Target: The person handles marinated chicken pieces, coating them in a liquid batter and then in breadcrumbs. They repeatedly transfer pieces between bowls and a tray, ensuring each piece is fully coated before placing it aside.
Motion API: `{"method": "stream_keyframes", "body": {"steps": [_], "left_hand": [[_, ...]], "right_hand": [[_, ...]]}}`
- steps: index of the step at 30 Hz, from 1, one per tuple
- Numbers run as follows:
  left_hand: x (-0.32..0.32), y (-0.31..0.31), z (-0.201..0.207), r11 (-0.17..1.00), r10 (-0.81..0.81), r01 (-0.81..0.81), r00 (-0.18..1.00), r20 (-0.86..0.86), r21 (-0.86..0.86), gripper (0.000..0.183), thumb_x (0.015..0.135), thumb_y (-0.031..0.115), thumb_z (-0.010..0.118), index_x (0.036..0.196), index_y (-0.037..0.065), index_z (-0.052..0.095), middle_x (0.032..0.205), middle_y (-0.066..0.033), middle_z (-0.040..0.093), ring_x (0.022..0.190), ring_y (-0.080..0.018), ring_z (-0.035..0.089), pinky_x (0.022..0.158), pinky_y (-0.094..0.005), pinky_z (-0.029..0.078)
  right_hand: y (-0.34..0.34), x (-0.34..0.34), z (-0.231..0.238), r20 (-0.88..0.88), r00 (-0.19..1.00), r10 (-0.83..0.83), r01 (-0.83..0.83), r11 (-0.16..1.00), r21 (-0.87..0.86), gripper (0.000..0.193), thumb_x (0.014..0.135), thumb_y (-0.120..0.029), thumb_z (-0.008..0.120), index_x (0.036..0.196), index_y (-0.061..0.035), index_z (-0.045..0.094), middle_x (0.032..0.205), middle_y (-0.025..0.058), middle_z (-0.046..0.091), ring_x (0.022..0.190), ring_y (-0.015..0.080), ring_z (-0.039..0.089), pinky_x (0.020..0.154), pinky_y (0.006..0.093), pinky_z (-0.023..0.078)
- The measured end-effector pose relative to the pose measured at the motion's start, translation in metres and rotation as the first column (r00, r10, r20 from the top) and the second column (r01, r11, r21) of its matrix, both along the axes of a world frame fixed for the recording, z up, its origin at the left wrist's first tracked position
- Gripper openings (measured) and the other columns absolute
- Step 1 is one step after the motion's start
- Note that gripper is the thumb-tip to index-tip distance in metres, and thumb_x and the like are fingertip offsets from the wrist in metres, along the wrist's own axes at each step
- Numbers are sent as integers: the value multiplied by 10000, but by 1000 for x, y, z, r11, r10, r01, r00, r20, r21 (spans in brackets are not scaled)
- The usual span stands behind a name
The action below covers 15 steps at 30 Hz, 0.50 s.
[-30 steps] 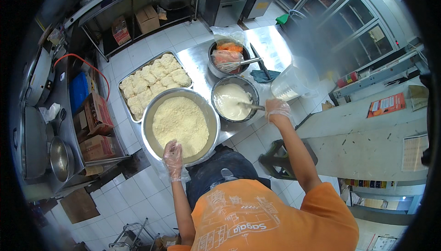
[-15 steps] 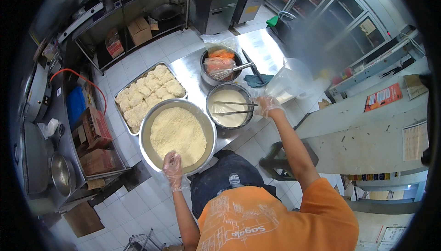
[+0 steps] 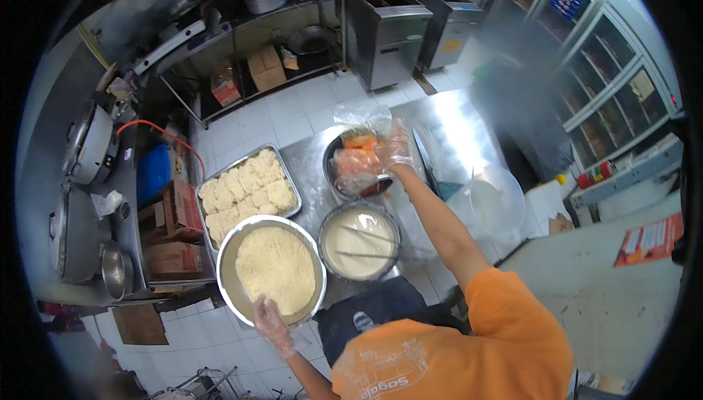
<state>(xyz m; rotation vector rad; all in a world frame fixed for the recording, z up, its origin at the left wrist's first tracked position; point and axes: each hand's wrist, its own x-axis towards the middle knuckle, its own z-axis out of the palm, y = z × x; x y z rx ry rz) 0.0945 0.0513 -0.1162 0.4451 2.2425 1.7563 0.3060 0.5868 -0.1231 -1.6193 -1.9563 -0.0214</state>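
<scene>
At the near left of the steel table [image 3: 452, 109], the gloved left hand [image 3: 272, 322] is over the near rim of a wide metal bowl [image 3: 228, 275], its fingers bent close to pale yellow crumbs [image 3: 275, 267]; one cannot tell whether they grip any. Just right stands a dark-rimmed bowl [image 3: 323, 250] of creamy batter [image 3: 356, 267], with metal tongs [image 3: 364, 256] lying in it. A clear plastic jug [image 3: 505, 199] is farther right. Left of the batter, a tray [image 3: 291, 179] holds crumb-coated pieces [image 3: 245, 196]. Beyond the batter, the gloved right hand [image 3: 395, 147] is at the right side of a dark pot [image 3: 329, 169], against bagged orange food [image 3: 357, 162]; its grip cannot be made out. Two fryers [image 3: 388, 45] stand farthest.
</scene>
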Motion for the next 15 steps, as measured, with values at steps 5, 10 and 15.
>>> {"method": "stream_keyframes", "body": {"steps": [5, 10, 15], "left_hand": [[86, 13, 4, 995, 89, -90, 996, -15, -43, 218, 997, 64, 716, 1174, -60, 685, 1127, -141, 707, 1012, -206, 666, 916, -342, 561], [118, 47, 25, 988, -46, 31, 994, -99, -150, 251, 984, 76, 735, 1201, -41, 690, 1118, -114, 705, 974, -180, 660, 886, -327, 557], [112, 145, 62, 945, -260, 218, 953, -154, -245, 265, 967, 118, 763, 1185, -20, 701, 1083, -119, 727, 977, -200, 689, 895, -346, 563]], "right_hand": [[70, -2, -19, -331, 941, 74, -222, 873, -435, 403, 873, -324, 754, 1085, 16, 707, 1041, 199, 745, 985, 319, 717, 916, 426, 564], [74, 7, -31, -495, 867, -66, -274, 766, -582, 289, 932, -306, 726, 879, -26, 777, 864, 132, 778, 851, 269, 751, 812, 397, 582], [55, 9, -13, -782, 608, 139, -541, 793, -279, 208, 954, -196, 678, 973, -12, 771, 894, 152, 768, 830, 239, 728, 795, 382, 570]]}}
